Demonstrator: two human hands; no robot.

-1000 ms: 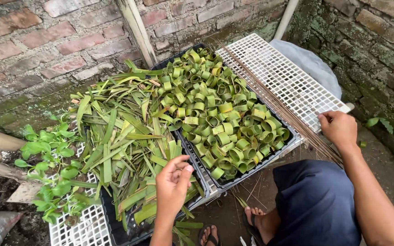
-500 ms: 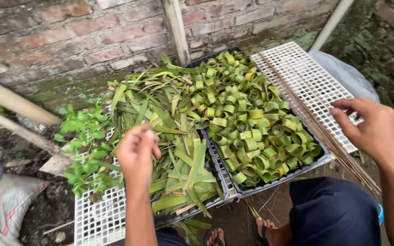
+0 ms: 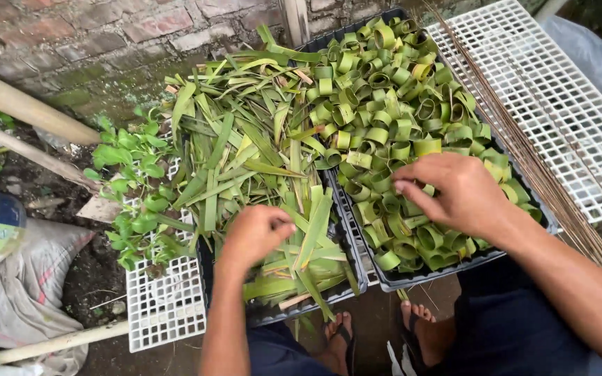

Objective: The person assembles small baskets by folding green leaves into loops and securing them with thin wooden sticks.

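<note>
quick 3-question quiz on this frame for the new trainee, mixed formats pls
1. True or false: the left hand rests on the flat leaf strips.
2. Which tray is the right hand over? A) the one of leaf rings B) the one of leaf strips C) the white grid
3. Fill in: the bundle of thin brown sticks lies along the ______ edge of the ring tray.

Key
1. True.
2. A.
3. Right, between that tray and the white grid.
</note>
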